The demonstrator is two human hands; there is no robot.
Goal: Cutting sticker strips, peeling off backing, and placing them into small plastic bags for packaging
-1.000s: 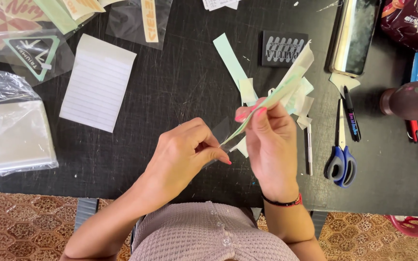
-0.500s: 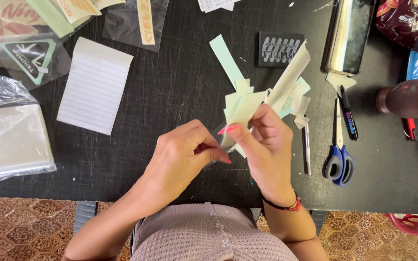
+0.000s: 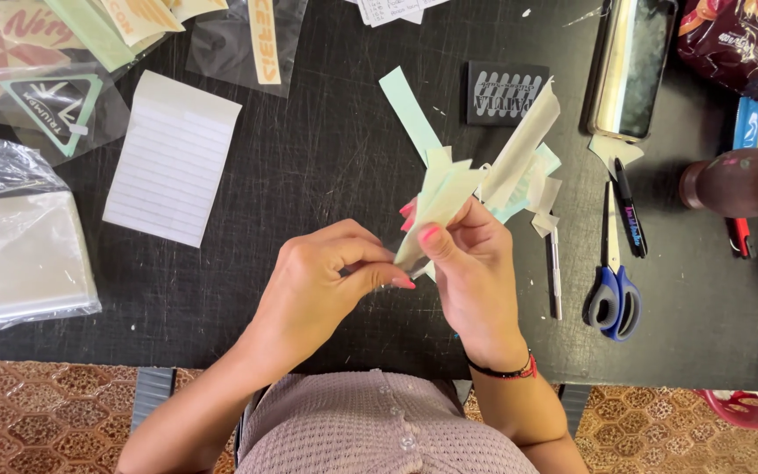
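My right hand point(image 3: 475, 272) holds a small pale green and cream paper piece point(image 3: 442, 202) upright between thumb and fingers, just above the black table point(image 3: 326, 149). My left hand point(image 3: 331, 281) pinches the lower edge of the same piece with thumb and forefinger. Behind the hands lie several pale green and cream paper offcuts point(image 3: 519, 167) and a long green strip point(image 3: 407, 110).
Blue-handled scissors point(image 3: 613, 285), a dark marker point(image 3: 630, 215) and a thin pen point(image 3: 554, 268) lie to the right. A lined notepad sheet point(image 3: 173, 158) and clear plastic bags point(image 3: 15, 237) with stickers sit left. A phone point(image 3: 635, 66), a brown bottle point(image 3: 739, 189) and a small black pad point(image 3: 506, 92) are behind.
Both hands have turned the paper piece from lying slanted to standing more upright. My left fingers have closed on its lower edge.
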